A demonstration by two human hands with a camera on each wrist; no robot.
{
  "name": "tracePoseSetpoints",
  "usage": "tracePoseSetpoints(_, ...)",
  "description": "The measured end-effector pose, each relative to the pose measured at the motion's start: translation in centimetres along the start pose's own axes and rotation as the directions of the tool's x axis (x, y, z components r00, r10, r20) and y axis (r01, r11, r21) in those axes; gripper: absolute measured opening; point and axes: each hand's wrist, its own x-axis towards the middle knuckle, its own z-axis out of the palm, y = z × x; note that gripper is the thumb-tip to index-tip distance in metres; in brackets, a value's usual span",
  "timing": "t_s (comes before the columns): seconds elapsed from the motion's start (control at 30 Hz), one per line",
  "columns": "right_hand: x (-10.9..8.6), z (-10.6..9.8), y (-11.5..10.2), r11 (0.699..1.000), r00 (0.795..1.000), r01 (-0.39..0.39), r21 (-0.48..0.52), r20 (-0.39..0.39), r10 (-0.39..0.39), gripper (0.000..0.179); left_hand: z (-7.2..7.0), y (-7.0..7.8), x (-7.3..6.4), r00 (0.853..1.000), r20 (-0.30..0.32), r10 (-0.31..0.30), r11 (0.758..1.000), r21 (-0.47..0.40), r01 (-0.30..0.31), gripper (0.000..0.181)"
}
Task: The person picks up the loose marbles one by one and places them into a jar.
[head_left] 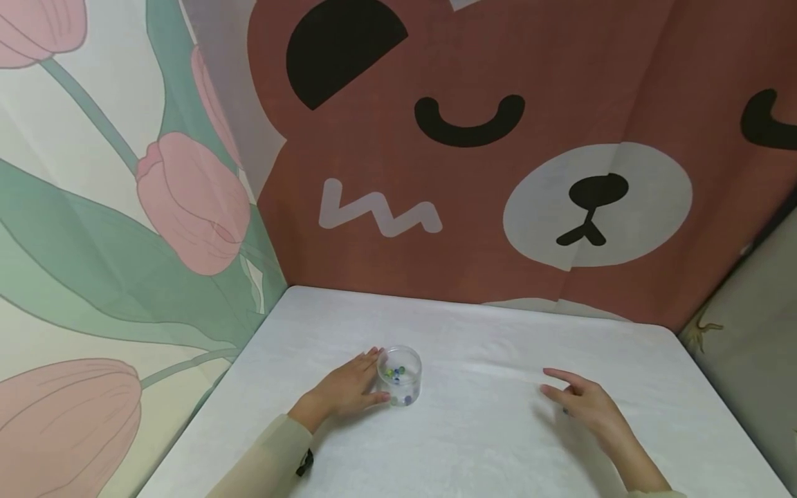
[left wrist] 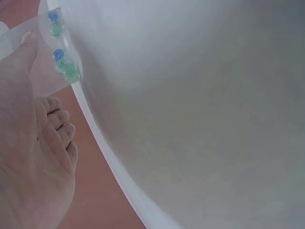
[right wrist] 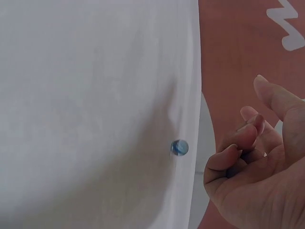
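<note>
A clear round tub (head_left: 416,377) stands upright on the white table, with several green and blue glass marbles (head_left: 396,373) at its bottom. My left hand (head_left: 349,389) holds the tub from the left, thumb at its near side and fingers along its far left side. The left wrist view shows the thumb (left wrist: 29,45) at the clear wall, near the marbles (left wrist: 66,69). Over to the right, my right hand (head_left: 588,408) hovers with thumb and index finger apart, holding nothing. A single blue glass marble (right wrist: 179,148) lies on the table beneath it.
White cloth covers the table (head_left: 473,443). Behind its far edge hangs a brown bear-print curtain (head_left: 473,228), and a tulip-print curtain (head_left: 187,304) runs along the left. A grey-beige surface (head_left: 753,346) borders the right side.
</note>
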Motion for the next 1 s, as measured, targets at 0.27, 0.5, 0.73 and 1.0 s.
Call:
tracePoseSetpoints(0.27,0.0,-1.0,1.1,0.999,0.999,-0.038,-0.005,0.002,0.038,0.077,0.1,0.0,0.0,1.0,-0.001,0.004,1.0,0.001,-0.004,0.093)
tracePoseSetpoints(0.5,0.0,-1.5,2.6,0.995,0.997,-0.073,-0.063,0.02,0.074,0.075,0.2,0.0,0.1,1.0,0.002,0.005,1.0,0.007,-0.005,0.093)
tracePoseSetpoints(0.73,0.1,-1.7,3.5,0.99,0.993,-0.11,-0.088,0.04,0.113,0.077,0.3,-0.2,0.2,1.0,-0.014,0.02,1.0,0.011,-0.02,0.091)
tracePoseSetpoints(1.0,0.1,-1.5,4.0,0.989,0.995,-0.075,-0.129,0.059,0.083,0.07,0.1,-0.2,0.2,1.0,0.002,0.012,1.0,0.006,-0.012,0.092)
